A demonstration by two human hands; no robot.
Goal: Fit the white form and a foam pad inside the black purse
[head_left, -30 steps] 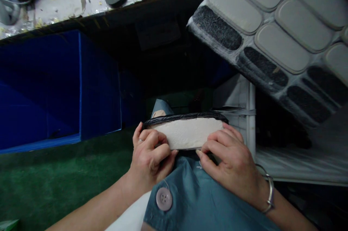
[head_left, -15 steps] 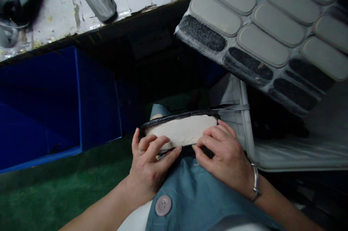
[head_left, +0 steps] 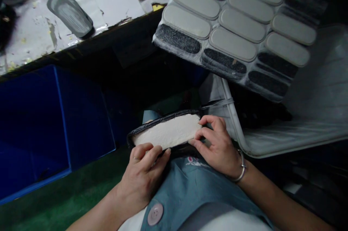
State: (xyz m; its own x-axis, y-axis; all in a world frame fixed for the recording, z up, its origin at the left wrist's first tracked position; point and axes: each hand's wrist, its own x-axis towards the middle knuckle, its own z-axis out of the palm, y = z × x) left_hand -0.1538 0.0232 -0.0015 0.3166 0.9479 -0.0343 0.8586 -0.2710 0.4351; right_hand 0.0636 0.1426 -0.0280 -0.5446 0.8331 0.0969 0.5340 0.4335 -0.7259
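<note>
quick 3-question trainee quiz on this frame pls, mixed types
1. True or false: both hands touch the white-bottomed shoe piece.
2. Which wrist wears the metal bangle? A) left B) right C) neither
3. What lies on the worktop at upper left?

Key
1. True: the left hand grips its near edge, the right hand pinches its right end.
2. B.
3. A grey ribbed sole.
</note>
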